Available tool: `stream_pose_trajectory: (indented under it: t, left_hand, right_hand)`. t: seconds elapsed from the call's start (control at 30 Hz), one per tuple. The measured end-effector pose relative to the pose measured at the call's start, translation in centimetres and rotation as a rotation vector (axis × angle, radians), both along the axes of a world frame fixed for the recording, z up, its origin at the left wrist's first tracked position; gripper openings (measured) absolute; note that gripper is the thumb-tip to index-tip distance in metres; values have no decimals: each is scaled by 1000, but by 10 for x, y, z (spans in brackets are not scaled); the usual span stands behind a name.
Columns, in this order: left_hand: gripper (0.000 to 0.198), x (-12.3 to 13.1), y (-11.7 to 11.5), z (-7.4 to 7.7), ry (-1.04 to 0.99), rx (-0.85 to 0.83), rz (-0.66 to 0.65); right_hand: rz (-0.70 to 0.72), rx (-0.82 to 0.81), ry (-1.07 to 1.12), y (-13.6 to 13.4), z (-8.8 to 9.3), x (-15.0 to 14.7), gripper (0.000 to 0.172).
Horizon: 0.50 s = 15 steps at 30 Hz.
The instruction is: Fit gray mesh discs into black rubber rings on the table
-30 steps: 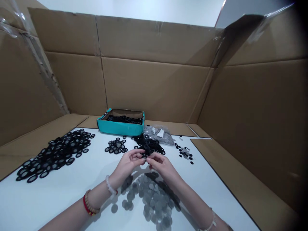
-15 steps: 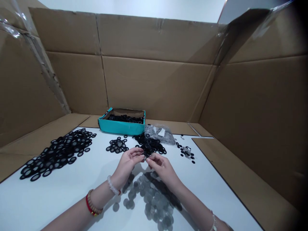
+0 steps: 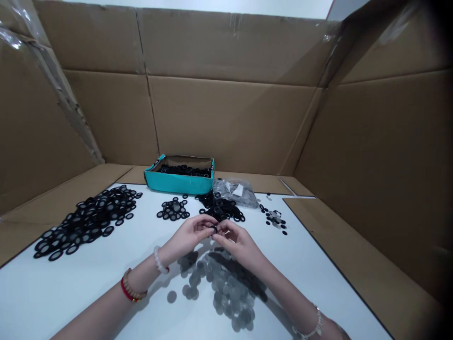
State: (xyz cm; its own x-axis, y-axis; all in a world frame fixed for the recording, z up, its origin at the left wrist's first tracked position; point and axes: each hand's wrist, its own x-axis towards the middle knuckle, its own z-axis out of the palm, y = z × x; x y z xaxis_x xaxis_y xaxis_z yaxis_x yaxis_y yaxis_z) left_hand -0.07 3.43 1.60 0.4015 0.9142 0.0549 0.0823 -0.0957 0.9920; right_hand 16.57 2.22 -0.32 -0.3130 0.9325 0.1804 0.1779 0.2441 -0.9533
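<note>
Between the fingertips of both hands is a small black ring (image 3: 214, 229); whether a disc sits inside it I cannot make out. My left hand (image 3: 193, 234) pinches it from the left, thumb and fingers closed. From the right, my right hand (image 3: 238, 240) grips its other side, also closed. Just behind the fingers lies a heap of loose black rings (image 3: 226, 210). Below the hands a spread of thin grey translucent discs (image 3: 230, 295) covers part of the white table (image 3: 141, 311), partly in the right forearm's shadow.
At the left is a large pile of black rings with grey centres (image 3: 95, 217), with a smaller group (image 3: 173, 209) nearer the middle. A teal box (image 3: 179, 183) of black rings stands behind, beside a clear plastic bag (image 3: 236, 192). Small black pieces (image 3: 276, 218) lie right. Cardboard walls (image 3: 230, 127) surround the table.
Both hands stay together at nearly the same spot. The black ring now shows at the fingertips, where a greyish edge showed before. The camera view has shifted slightly.
</note>
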Motion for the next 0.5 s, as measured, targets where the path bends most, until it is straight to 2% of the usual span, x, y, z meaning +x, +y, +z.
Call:
stream_pose_trajectory:
  t: [0.2,0.4,0.5]
  left_hand:
    - [20,1,-6,-5,93,177,21]
    - [20,6,-7,-7,-18,56,160]
    - [25,8,-8,-5,-68,-5,150]
  right_hand:
    - [-15,8,13,-2,-2,0,25]
    - [-4,-31,34,-2,-1,-1,24]
    - [-16,21,-23,-1,3,0,17]
